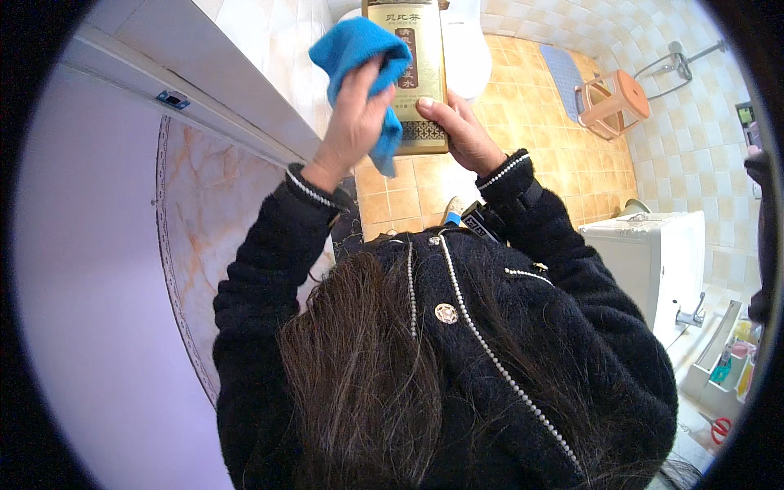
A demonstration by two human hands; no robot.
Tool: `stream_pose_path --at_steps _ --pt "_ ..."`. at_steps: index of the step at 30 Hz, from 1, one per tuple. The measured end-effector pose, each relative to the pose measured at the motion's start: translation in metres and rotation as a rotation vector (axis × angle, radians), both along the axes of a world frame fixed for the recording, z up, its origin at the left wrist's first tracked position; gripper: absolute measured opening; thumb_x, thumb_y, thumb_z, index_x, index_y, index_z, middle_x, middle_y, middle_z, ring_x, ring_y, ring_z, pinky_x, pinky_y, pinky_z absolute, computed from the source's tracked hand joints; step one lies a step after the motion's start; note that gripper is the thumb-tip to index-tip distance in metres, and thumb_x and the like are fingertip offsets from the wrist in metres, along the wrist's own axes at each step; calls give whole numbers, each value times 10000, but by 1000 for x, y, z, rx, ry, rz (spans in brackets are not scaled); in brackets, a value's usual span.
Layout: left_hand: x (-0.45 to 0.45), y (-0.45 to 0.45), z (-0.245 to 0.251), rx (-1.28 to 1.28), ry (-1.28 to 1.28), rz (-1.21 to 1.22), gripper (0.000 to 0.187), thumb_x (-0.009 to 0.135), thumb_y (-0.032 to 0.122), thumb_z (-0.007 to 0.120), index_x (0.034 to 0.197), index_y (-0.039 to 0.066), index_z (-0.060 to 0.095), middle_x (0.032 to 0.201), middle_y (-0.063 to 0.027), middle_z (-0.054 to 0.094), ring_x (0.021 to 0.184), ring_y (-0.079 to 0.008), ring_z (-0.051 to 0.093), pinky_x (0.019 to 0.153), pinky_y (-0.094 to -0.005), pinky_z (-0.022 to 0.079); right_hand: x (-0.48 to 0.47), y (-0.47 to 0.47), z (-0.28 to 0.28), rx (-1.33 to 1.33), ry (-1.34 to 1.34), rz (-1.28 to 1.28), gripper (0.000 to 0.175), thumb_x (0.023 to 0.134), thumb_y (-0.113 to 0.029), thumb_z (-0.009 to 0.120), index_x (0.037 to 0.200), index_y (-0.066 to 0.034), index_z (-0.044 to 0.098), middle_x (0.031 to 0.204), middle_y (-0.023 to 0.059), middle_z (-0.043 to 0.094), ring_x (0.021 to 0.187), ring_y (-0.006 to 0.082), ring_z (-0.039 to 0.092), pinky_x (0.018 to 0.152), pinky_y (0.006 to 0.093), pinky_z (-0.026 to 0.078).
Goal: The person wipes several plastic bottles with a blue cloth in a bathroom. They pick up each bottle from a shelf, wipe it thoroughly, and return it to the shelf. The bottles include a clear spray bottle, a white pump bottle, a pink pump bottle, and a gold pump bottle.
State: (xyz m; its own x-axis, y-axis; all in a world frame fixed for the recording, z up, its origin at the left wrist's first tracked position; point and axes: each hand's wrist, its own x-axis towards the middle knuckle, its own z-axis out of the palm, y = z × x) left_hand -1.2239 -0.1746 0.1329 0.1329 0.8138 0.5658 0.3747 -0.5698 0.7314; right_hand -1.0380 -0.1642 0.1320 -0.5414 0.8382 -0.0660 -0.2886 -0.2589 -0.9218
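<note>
My left hand (355,122) holds a bunched blue cloth (361,46) against the left side of a flat gold toiletry bottle (425,86). One end of the cloth hangs below the hand. My right hand (471,131) grips the bottle at its lower right, with the thumb across the front. Dark writing and a patterned band mark the bottle's face. The picture's upper edge cuts off its top, and the cloth covers part of its left side.
Beyond the bottle stands a white toilet (468,55) on a yellow tiled floor (508,116). To the right are an orange plastic stool (615,107), a blue mat (560,79) and a white washbasin (677,263). Red-handled scissors (721,430) lie at lower right. A door frame (245,79) rises at left.
</note>
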Motion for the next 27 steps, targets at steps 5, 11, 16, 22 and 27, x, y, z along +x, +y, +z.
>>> stream_pose_path --at_steps 5,11,16,22,27 --pt "-28 23 -2 -178 -354 17 334 930 79 512 1251 -4 555 1180 -77 609 1062 -161 548 954 -291 413 3 -4 12 -127 36 53 529 914 -296 592 1286 40 425 1197 122 568 1081 167 570 930 323 485" --pt "-76 9 13 -227 -164 344 244 951 118 502 1136 -16 588 1035 -37 631 962 -131 554 873 -279 441 7 -13 25 114 -65 54 649 848 -333 681 1296 61 427 1222 131 567 1101 168 545 977 310 424" --pt "-98 -8 48 -53 -146 719 233 947 146 533 1110 -10 592 966 -38 625 910 -138 559 824 -274 448 5 -13 20 94 -94 55 676 820 -326 714 1290 68 431 1183 128 588 1071 167 562 960 310 439" --pt "-52 -54 55 -42 -214 140 177 929 23 557 1095 45 613 984 -25 626 852 -94 566 739 -255 470 2 -10 6 98 -101 93 709 783 -283 753 1297 72 417 1191 132 580 1067 165 562 946 296 449" --pt "0 -56 28 198 467 -165 305 766 95 677 1060 85 597 1059 -111 614 1091 -353 517 975 -478 357 -1 -9 5 203 -109 64 734 787 -288 753 1320 66 393 1225 132 553 1100 145 529 941 284 450"
